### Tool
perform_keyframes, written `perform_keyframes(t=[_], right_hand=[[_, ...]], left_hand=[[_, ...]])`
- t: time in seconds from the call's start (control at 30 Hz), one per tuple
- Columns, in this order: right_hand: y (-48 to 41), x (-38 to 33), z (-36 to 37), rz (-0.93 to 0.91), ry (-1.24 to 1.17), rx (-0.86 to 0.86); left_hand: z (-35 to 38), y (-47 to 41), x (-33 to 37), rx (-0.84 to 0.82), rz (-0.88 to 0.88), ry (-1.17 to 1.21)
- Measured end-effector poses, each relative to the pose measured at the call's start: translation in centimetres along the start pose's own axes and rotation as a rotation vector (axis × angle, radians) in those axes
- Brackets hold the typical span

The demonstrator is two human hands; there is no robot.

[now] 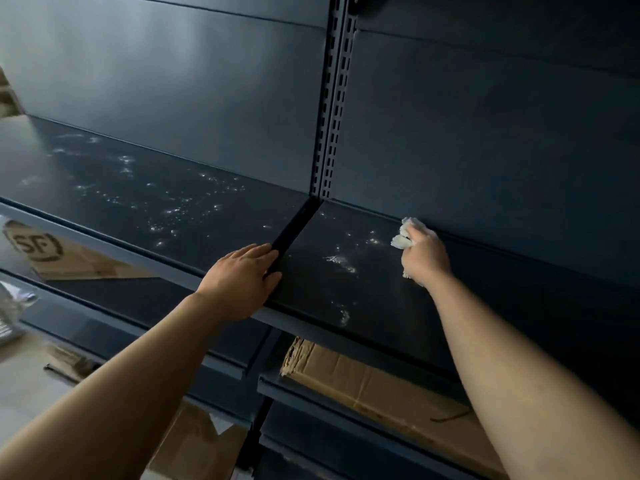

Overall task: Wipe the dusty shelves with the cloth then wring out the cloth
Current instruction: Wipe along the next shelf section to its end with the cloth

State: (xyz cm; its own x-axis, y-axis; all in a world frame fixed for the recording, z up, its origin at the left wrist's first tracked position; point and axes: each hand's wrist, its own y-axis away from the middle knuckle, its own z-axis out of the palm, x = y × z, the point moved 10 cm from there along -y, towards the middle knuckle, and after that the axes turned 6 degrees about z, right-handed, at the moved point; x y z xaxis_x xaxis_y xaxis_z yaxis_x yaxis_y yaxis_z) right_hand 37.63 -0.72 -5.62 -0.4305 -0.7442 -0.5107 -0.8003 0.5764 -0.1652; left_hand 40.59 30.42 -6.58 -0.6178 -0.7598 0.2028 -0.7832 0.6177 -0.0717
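A dark metal shelf [346, 299] runs across the view, with pale wet or dusty specks on its top. My right hand [424, 256] is closed around a bunched white cloth [403, 235] and presses it on the right shelf section, near the back panel. My left hand [240, 275] lies flat with fingers spread at the front edge, beside the gap between the two shelf sections. The left shelf section [121, 188] carries many pale specks.
A slotted upright post [334, 109] divides the back panels. Flattened cardboard [377, 386] lies on the lower right shelf, and a cardboard box marked SF [62, 252] sits lower left. A plastic-wrapped item [12, 313] is at the far left edge.
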Motion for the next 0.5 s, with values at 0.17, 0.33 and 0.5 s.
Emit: perform_keyframes(t=[0.17,0.33,0.5], right_hand=[[1.8,-6.8,3.9,-0.194,-0.061,-0.163],[3.2,-8.3,4.3,-0.156,-0.332,-0.272],[-2.0,-4.3,1.3,0.002,-0.205,-0.077]], left_hand=[[0.2,-0.1,-0.1,0.011,0.005,-0.013],[-0.8,0.1,-1.5,0.054,-0.050,0.011],[-1.8,0.9,-3.9,0.092,-0.126,-0.035]])
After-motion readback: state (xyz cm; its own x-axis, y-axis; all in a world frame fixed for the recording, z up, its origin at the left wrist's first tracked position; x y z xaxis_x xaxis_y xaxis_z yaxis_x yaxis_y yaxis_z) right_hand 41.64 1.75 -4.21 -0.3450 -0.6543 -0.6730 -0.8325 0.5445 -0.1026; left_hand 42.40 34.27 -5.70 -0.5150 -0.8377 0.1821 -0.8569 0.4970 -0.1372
